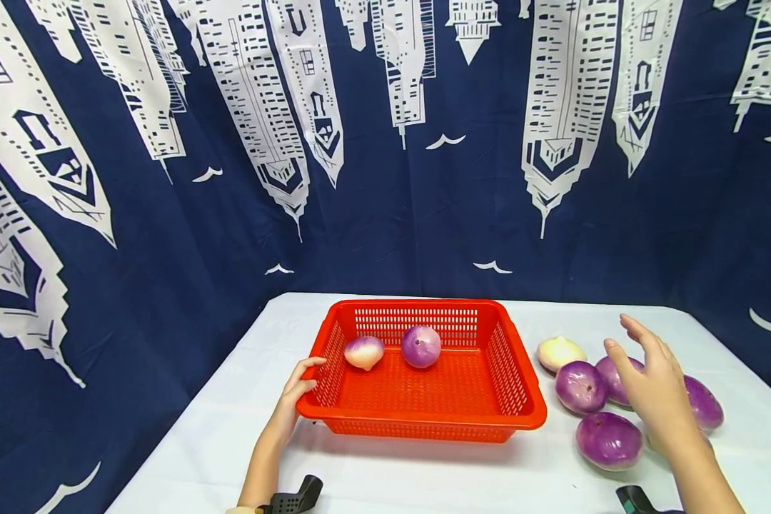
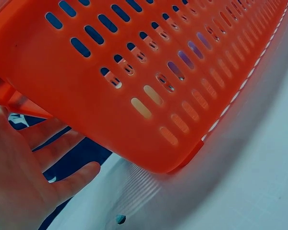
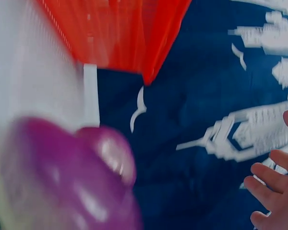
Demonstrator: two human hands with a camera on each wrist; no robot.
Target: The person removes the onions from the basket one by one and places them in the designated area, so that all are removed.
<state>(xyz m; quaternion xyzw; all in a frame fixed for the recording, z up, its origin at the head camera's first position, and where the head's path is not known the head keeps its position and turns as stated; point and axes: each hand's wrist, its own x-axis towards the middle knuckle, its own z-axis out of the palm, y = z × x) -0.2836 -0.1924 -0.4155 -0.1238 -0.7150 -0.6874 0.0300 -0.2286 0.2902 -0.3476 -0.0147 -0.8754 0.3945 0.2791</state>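
Observation:
An orange-red plastic basket (image 1: 417, 425) with slotted walls stands on the table. Two purple-and-white turnips lie inside: one on its side (image 1: 364, 353), one with its purple top showing (image 1: 421, 347). At the basket's left rim is my left hand (image 1: 289, 396), its fingertips over the edge; in the left wrist view the hand's (image 2: 24, 177) fingers are fairly straight and partly hidden behind the rim. My right hand (image 1: 662, 392) hovers over a group of turnips on the right, fingers spread, holding nothing. Among them are a front purple turnip (image 1: 609, 441) and a pale one (image 1: 561, 353).
More purple turnips (image 1: 581, 387) sit close together around and partly behind the right hand, one at the far right (image 1: 704, 403). A white cloth (image 1: 231, 442) covers the table. Behind it hangs a dark blue curtain (image 1: 411, 214) with white building prints.

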